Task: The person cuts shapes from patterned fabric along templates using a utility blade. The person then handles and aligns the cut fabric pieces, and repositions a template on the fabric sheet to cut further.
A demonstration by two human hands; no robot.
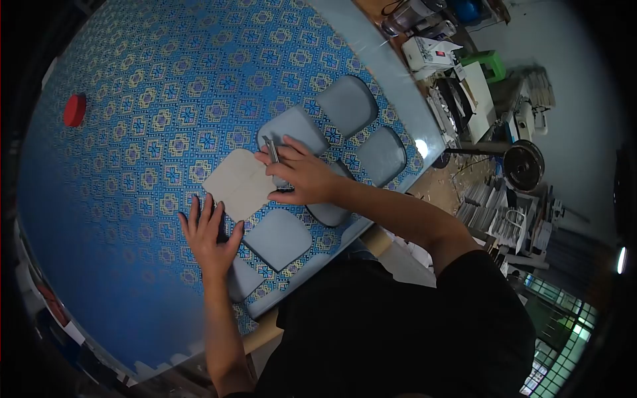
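A beige rounded panel [240,184] lies on the blue patterned fabric [215,99]. My left hand [211,239] rests with its fingers spread at the panel's lower left edge. At the panel's right edge is my right hand [298,174], its fingers curled round a slim metal tool [271,150] that points up and left. Grey rounded pieces lie around: one [295,129] just above my right hand, one [279,239] below the panel, another [242,280] by my left wrist, and one [332,207] partly under my right forearm.
Two more grey pieces [347,106] [381,156] lie toward the table's right edge. A red round object [75,111] sits at the far left. Beyond the table are a white box [428,54], a green stool [491,66], a round black object [523,164] and stacked sheets [488,212].
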